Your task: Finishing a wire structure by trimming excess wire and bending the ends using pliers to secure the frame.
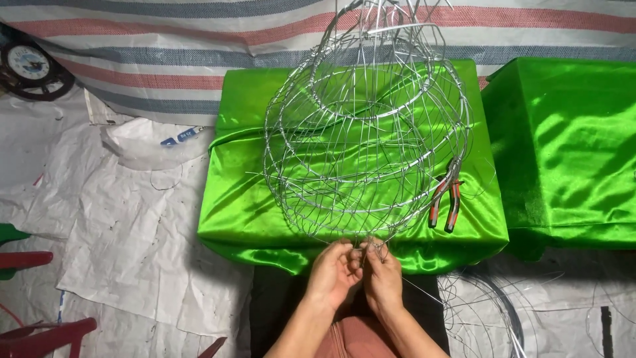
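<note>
**Both hands pinch wire at the frame's near edge**

Knees and forearms fill the bottom of view, and just above them the left hand (334,272) and right hand (383,275) meet, fingertips closed on a thin wire strand at the bottom rim of the round wire lantern frame (364,132). That frame rises straight away from the grip, over the green satin-covered box (245,199). Red-handled pliers (447,199) lie nearer the right hand.
</note>
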